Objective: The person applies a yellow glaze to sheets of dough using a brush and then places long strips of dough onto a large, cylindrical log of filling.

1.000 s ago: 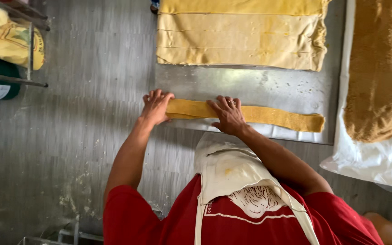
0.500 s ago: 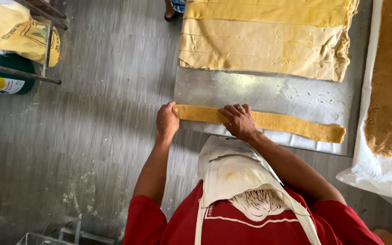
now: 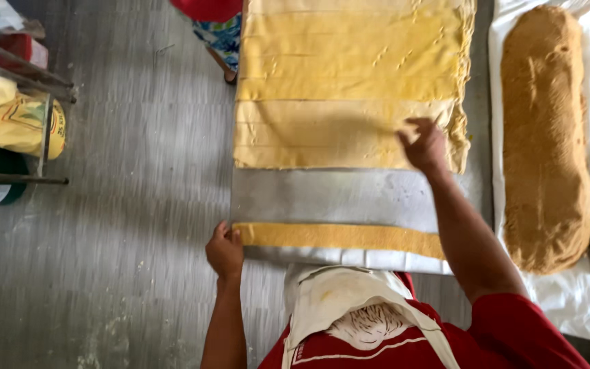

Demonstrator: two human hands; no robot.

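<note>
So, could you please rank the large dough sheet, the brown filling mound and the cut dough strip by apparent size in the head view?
1. Large dough sheet
2. Brown filling mound
3. Cut dough strip

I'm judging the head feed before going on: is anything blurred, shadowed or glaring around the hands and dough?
Head view: the right hand is motion-blurred and casts a soft shadow on the dough sheet; the left hand and dough strip are sharp; the metal table has mild sheen, no harsh glare; the floor looks streaked.
</note>
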